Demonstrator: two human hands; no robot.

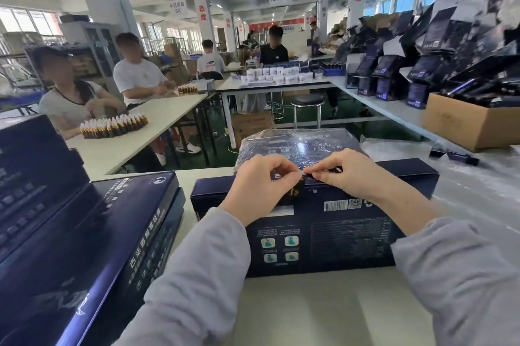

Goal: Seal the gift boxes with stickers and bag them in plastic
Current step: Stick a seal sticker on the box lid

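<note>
A dark blue gift box (323, 236) lies flat on the white table in front of me, its back face with a barcode turned up. At the middle of its far edge sits a small dark sticker (298, 186). My left hand (259, 185) pinches the sticker from the left, and my right hand (346, 174) pinches it from the right, fingertips almost meeting. Behind the box stands a stack of boxes wrapped in clear plastic (298, 145).
Stacked dark blue gift boxes (78, 233) fill the left side, close to my left sleeve. Clear plastic bags (478, 176) lie on the table at right. A cardboard carton (472, 123) and upright dark boxes stand on the right table. People sit at the tables beyond.
</note>
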